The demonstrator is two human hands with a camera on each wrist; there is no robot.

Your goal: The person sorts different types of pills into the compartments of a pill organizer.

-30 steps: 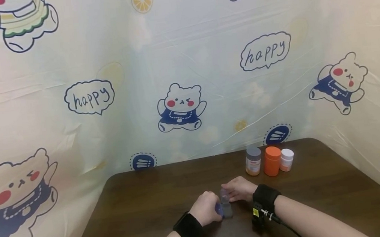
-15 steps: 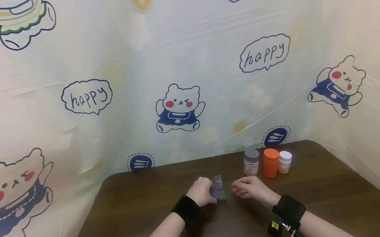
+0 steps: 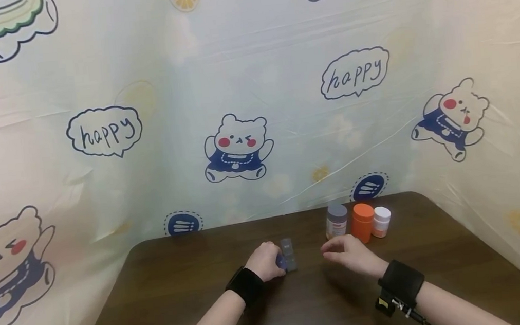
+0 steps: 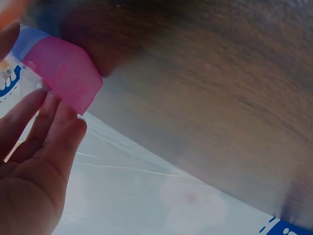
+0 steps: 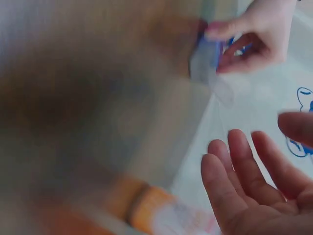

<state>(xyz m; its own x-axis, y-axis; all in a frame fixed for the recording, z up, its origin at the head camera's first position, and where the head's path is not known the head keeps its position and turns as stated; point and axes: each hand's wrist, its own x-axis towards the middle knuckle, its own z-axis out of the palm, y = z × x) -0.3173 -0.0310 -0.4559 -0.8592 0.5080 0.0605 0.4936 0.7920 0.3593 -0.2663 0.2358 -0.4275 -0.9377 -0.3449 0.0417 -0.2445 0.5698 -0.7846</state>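
A small pill organizer (image 3: 289, 261) with a raised clear lid is pinched in my left hand (image 3: 264, 261), low over the table. Its pink end (image 4: 66, 73) and a bit of blue show in the left wrist view, beside the left fingers (image 4: 68, 142). From the right wrist view, the grey and blue side of the organizer (image 5: 201, 61) faces me between thumb and fingers. My right hand (image 3: 351, 252) hovers to the right, apart from the organizer, fingers loosely bent with nothing in them. It is near the grey-capped jar (image 3: 336, 222).
Beside the grey-capped jar stand an orange bottle (image 3: 362, 223) and a white-capped small bottle (image 3: 381, 222), at the back right of the dark wooden table (image 3: 194, 261). A printed curtain (image 3: 282, 93) hangs behind the table's far edge.
My right hand has let go of the organizer's lid and drawn away to the right. The left hand has moved the organizer farther up the table. The head view has shifted slightly.
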